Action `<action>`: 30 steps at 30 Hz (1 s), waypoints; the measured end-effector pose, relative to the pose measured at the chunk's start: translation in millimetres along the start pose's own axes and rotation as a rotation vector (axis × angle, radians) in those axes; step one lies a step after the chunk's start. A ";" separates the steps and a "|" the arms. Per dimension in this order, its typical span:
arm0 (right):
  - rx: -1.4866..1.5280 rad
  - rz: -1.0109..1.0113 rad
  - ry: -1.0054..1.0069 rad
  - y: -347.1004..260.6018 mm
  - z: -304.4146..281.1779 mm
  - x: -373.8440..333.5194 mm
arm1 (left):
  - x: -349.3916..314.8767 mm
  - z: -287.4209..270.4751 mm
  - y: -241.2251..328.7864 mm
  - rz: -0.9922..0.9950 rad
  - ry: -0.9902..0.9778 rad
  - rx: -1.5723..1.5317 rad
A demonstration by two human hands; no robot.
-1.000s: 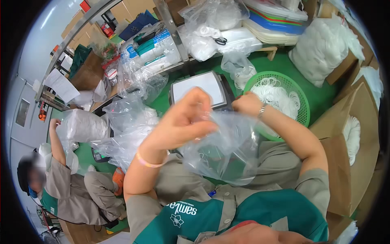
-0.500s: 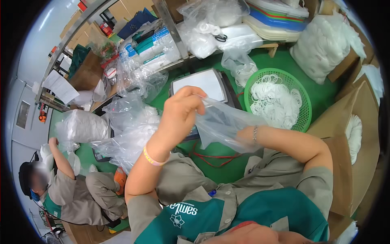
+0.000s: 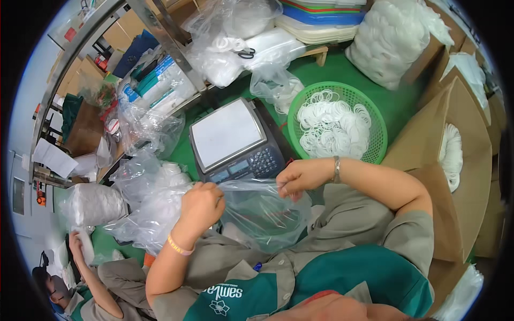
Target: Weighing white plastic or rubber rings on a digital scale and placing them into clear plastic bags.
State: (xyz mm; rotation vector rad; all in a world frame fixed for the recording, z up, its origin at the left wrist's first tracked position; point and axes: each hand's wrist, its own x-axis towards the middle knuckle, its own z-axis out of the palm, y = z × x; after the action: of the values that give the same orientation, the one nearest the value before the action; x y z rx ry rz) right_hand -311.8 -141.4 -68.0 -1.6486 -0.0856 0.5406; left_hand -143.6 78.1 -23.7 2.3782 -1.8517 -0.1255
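A clear plastic bag (image 3: pixel 262 216) hangs between my two hands above my lap. My left hand (image 3: pixel 202 205) is closed on the bag's upper left edge. At its upper right edge, my right hand (image 3: pixel 308 176) pinches the plastic, fingers pointing down. The bag looks empty and see-through. Just beyond the hands stands a dark digital scale (image 3: pixel 270 158) with a bare white plate (image 3: pixel 227 134). A green mesh basket (image 3: pixel 379 125) holding many white rings (image 3: pixel 337 125) is beyond my right hand.
Clear bags with white contents (image 3: pixel 160 187) lie to my left. An open cardboard box (image 3: pixel 423 160) stands at right with a white bundle (image 3: pixel 451 158). A stuffed white bag (image 3: pixel 388 43) is at the far right. Scissors (image 3: pixel 246 53) lie on a low shelf. A co-worker (image 3: pixel 101 283) sits at left.
My right hand has come out of the bag and now grips its rim. My left hand has lowered, and the bag now hangs down between the hands. The view has shifted.
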 end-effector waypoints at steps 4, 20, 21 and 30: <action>0.126 0.112 0.469 73.0 -65.4 -5.8 | 11.0 -12.4 9.2 -0.214 0.032 -0.040; -0.228 0.464 1.618 343.3 -260.4 -50.8 | 107.8 16.6 -19.1 -0.099 -0.281 -0.415; -0.118 0.467 1.529 334.3 -261.2 -39.3 | 111.4 18.0 -20.9 -0.102 -0.280 -0.413; -0.233 0.607 0.957 282.1 -236.6 21.4 | 131.0 22.9 -24.6 -0.116 -0.362 -0.527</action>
State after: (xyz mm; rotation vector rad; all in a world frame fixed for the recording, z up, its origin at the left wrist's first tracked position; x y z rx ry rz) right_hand -271.1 -396.8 -330.9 -2.0042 1.1143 0.1319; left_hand -91.0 -44.0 -48.6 2.1726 -1.5391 -0.9799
